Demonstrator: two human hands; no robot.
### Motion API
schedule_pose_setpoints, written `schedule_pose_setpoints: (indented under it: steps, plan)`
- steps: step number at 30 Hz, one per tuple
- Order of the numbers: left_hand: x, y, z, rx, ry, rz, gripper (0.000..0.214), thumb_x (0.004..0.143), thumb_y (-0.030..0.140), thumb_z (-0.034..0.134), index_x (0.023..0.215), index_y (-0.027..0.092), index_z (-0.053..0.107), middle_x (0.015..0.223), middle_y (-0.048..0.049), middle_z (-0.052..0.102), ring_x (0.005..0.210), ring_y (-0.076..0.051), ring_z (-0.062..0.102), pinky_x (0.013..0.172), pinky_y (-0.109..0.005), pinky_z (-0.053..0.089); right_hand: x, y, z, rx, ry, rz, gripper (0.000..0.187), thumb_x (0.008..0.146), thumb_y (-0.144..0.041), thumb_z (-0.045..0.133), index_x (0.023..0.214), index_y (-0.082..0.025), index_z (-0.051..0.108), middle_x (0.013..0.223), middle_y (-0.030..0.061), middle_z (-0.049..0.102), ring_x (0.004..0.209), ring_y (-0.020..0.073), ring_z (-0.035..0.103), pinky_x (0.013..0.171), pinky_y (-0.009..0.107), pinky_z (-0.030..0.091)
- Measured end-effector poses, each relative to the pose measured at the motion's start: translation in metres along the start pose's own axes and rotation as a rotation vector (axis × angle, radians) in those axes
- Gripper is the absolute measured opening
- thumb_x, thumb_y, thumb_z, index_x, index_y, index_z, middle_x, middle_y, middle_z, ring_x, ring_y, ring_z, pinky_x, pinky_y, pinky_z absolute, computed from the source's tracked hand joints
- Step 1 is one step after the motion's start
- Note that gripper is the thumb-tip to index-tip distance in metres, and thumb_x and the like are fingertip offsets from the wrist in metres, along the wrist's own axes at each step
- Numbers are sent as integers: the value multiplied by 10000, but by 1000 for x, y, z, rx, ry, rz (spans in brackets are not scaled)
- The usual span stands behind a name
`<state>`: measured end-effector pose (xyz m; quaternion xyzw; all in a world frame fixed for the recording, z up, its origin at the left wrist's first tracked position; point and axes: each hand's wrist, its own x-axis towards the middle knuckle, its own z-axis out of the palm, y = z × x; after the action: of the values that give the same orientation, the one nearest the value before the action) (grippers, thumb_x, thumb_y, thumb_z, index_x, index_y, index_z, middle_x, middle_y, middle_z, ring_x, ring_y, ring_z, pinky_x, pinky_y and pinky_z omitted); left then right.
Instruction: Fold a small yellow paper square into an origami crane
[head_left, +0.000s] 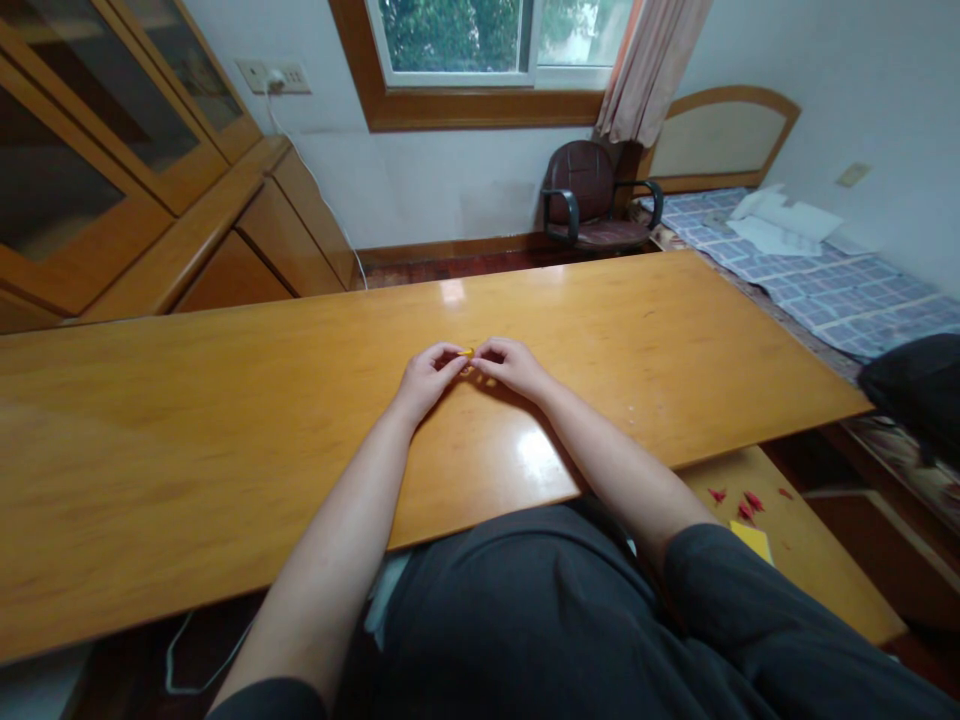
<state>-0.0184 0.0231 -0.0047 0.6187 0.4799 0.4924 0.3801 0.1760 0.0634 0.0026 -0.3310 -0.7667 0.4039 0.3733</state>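
Close together above the middle of the wooden table (247,400), both hands pinch one small yellow piece of paper (467,352), which looks folded. My left hand (433,375) grips its left end between thumb and fingertips. On the other side, my right hand (511,364) has thumb and fingers closed at the right end. The fingertips cover part of the paper, so its exact shape is hard to make out. Shadows of the hands fall on the tabletop just below.
A lower wooden surface (817,560) at the right carries several small red folded pieces (752,502) and a yellow paper sheet (751,542). Beyond the table stand a brown armchair (589,190) and a bed (795,270). A black bag (919,390) sits at the right edge; cabinets (247,230) line the left.
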Motion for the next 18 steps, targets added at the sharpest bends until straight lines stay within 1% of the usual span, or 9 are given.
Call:
schedule_pose_setpoints:
  steps: [3, 5, 7, 10, 14, 18]
  plan:
    - [-1, 2, 0, 70, 13, 24, 288, 824, 445, 692, 937, 180, 688, 889, -47, 731, 818, -184, 680, 784, -300, 522, 0, 1, 1, -25, 2, -15, 187, 852, -334, 665, 816, -152, 686, 725, 12, 659, 651, 118, 579, 629, 232, 445]
    - [-1, 4, -1, 145, 28, 47, 255, 835, 422, 678, 927, 184, 694, 888, -44, 734, 822, -184, 680, 789, -299, 520, 1, 2, 1, -44, 30, -32, 156, 838, -308, 683, 821, -153, 688, 750, 12, 663, 654, 114, 577, 634, 231, 445]
    - [-1, 7, -2, 221, 43, 62, 225, 842, 400, 665, 913, 189, 700, 883, -40, 735, 816, -183, 678, 788, -298, 519, 1, 2, 1, -48, 69, -45, 157, 832, -306, 696, 870, -154, 697, 813, 21, 677, 659, 110, 579, 636, 233, 450]
    - [0, 8, -3, 287, 45, 67, 211, 850, 388, 643, 908, 192, 698, 879, -40, 737, 805, -183, 676, 779, -297, 520, 1, 0, -1, -61, 115, -76, 184, 860, -312, 678, 967, -167, 711, 886, 34, 692, 696, 118, 590, 668, 246, 464]
    - [0, 8, -4, 351, 15, 74, 212, 859, 386, 618, 921, 198, 694, 891, -48, 740, 831, -194, 676, 780, -301, 522, 2, 0, -4, -127, 127, -140, 128, 885, -285, 655, 904, -178, 723, 880, 44, 701, 800, 149, 606, 749, 271, 467]
    - [0, 7, -3, 372, 14, 82, 207, 851, 377, 615, 923, 199, 692, 899, -53, 735, 842, -197, 674, 788, -308, 525, 2, 0, -4, -152, 117, -169, 120, 893, -267, 645, 882, -171, 716, 871, 44, 700, 809, 151, 608, 766, 272, 458]
